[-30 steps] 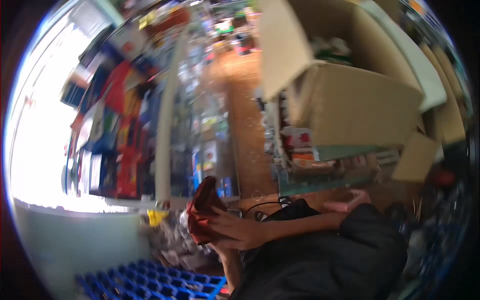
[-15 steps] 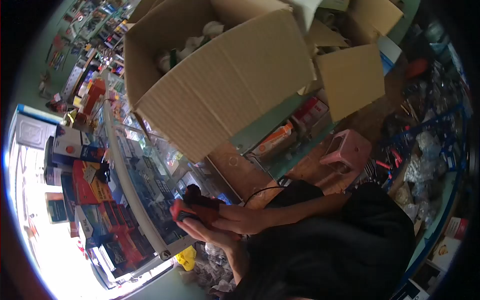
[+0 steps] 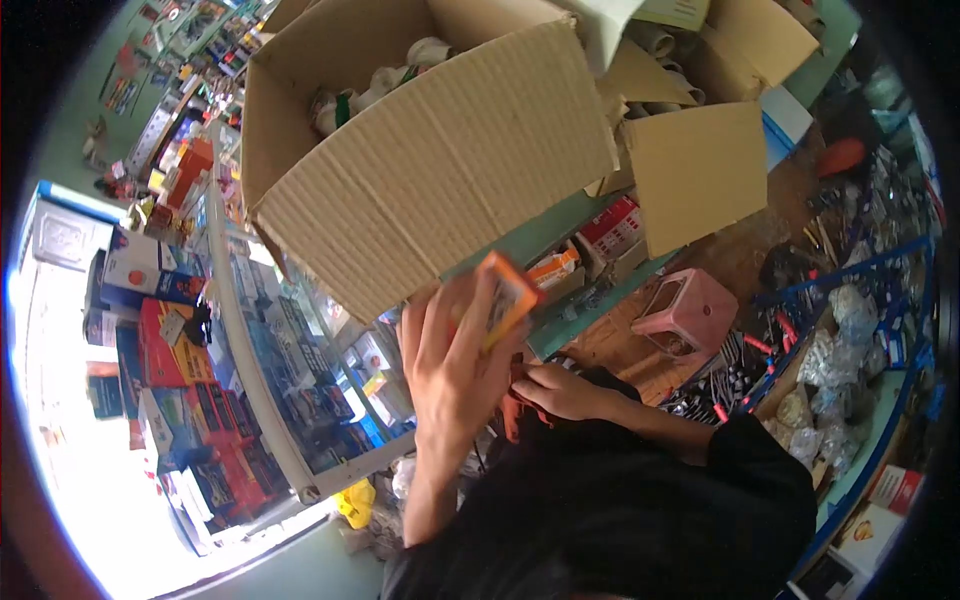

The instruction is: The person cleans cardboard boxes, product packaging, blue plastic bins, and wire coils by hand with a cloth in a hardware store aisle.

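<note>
My left hand (image 3: 445, 360) is raised in front of the large carton, its fingers closed around a flat, orange-edged rectangular thing (image 3: 512, 300) with a greyish middle; motion blurs its details. Close beside it and lower, my right hand (image 3: 568, 392) is closed on a red-orange thing with thin hanging parts (image 3: 518, 412), partly hidden by the fingers and the dark clothing; I cannot tell its kind. Behind both hands stands the large open carton (image 3: 440, 170), with white rounded pieces (image 3: 385, 85) inside.
A glass display counter (image 3: 300, 380) runs along the left, with stacked product boxes (image 3: 180, 400) beyond it. A smaller open carton (image 3: 700, 180) stands at the back right. A pink plastic stool (image 3: 690, 310) is on the floor, near a blue-edged rack (image 3: 850, 265) of bagged parts and tools.
Both hands were together lower left around a red and black thing. Now they are apart: the left has risen with the orange-edged thing, and the right has drawn back toward the body.
</note>
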{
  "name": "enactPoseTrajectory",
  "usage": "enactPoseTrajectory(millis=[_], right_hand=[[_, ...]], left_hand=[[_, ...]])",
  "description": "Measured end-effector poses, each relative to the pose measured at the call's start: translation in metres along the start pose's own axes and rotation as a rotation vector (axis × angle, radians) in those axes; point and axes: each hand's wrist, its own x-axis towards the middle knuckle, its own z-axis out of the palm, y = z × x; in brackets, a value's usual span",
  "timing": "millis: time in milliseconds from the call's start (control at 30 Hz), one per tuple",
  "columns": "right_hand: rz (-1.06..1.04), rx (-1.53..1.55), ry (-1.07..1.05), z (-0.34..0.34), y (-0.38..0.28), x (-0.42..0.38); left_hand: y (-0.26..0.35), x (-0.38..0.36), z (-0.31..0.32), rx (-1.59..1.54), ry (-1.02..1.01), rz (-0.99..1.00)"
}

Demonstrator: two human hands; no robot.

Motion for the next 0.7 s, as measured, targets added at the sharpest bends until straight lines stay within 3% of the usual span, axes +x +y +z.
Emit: enactPoseTrajectory(millis=[67,233,367,467,500,600,667,700], right_hand=[[0.029,-0.076,0.045,-0.009,-0.002,-0.004],[0.001,-0.141,0.170,-0.023,-0.003,-0.010],[-0.232,-0.453,0.221,-0.033,0.042,-0.016],[-0.107,-0.059,0.185,-0.039,0.050,-0.014],[-0.057,0.066,0.179,-0.042,0.051,-0.010],[0.135,0.425,0.160,-0.044,0.047,0.007],[0.170,0.545,-0.035,-0.032,0.025,0.017],[0.195,0.601,-0.133,-0.022,0.010,0.023]], left_hand=[[-0.002,0.017,0.008,0.073,0.012,-0.011],[-0.008,0.037,0.026,-0.146,-0.008,-0.029],[-0.001,0.018,0.022,0.046,0.103,0.056],[0.008,-0.020,0.010,0.007,0.204,-0.044],[0.007,-0.036,0.003,-0.040,0.117,-0.099],[0.003,-0.101,0.007,-0.865,0.252,-0.799],[-0.006,-0.151,0.028,-1.020,0.498,-1.152],[-0.010,-0.167,0.027,-1.056,0.577,-1.215]])
